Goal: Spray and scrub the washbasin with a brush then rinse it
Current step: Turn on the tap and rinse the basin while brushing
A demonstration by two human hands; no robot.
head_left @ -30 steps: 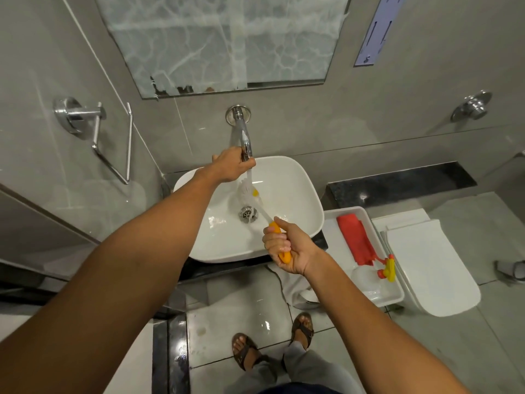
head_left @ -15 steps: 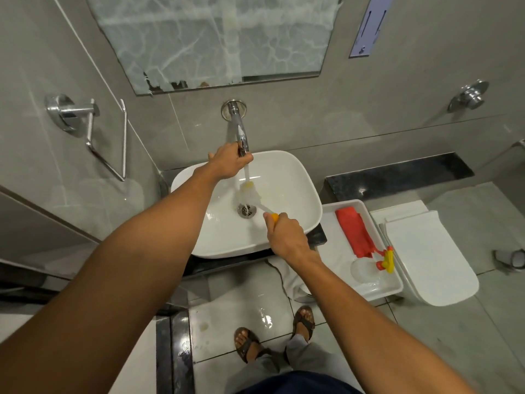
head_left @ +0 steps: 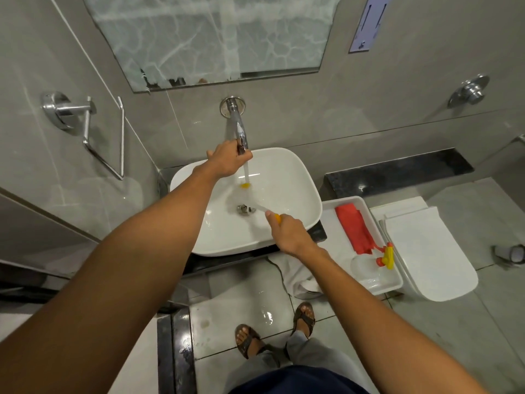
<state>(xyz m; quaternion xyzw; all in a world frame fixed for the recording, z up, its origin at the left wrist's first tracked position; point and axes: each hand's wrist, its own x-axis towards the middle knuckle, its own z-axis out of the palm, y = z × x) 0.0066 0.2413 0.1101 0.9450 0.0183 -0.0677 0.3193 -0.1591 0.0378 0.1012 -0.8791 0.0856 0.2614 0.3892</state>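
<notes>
Two hands at basin (head_left: 287, 237): left hand (head_left: 227, 160) wrapped around tap (head_left: 240, 129) at back rim, right hand (head_left: 287, 233) clenched on brush (head_left: 257, 204) over drain. Sweep head under stream, rinse all walls.

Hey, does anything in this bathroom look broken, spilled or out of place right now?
Yes. The mirror has a chipped, jagged lower left corner and a cloudy, streaked surface. A small puddle sits on the floor tiles below the washbasin, near the sandalled feet. Nothing else stands out.
</notes>
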